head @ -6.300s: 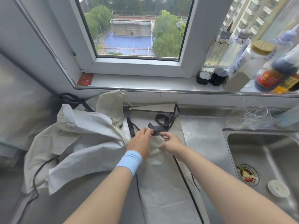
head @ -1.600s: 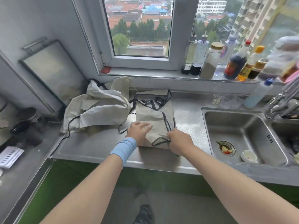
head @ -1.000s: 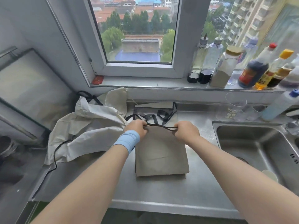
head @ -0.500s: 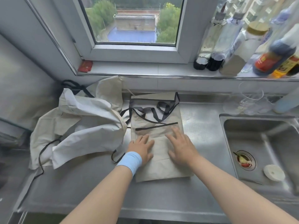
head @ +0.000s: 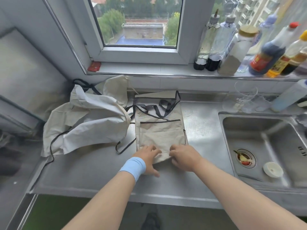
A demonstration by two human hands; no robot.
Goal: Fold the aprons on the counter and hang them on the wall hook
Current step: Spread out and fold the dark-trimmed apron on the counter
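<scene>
A beige apron with black trim (head: pixel 159 131) lies folded into a narrow rectangle on the steel counter (head: pixel 93 168), its black straps bunched at the far end. My left hand (head: pixel 148 159), with a light blue wristband, and my right hand (head: pixel 183 156) both grip the apron's near edge, which is lifted slightly off the counter. A second, crumpled beige apron (head: pixel 86 120) lies in a heap to the left, with a black strap trailing toward the counter's front. No wall hook is in view.
A steel sink (head: pixel 265 146) lies to the right, with a small white cup (head: pixel 272 169) and food scraps at the drain. Bottles (head: pixel 232 47) line the window sill. Clear glasses (head: pixel 245 97) stand behind the sink. A framed panel (head: pixel 21 77) leans at the left wall.
Half a second ago both hands pressed flat on the middle of the folded apron. They have slid back to its near edge and now grip and lift it.
</scene>
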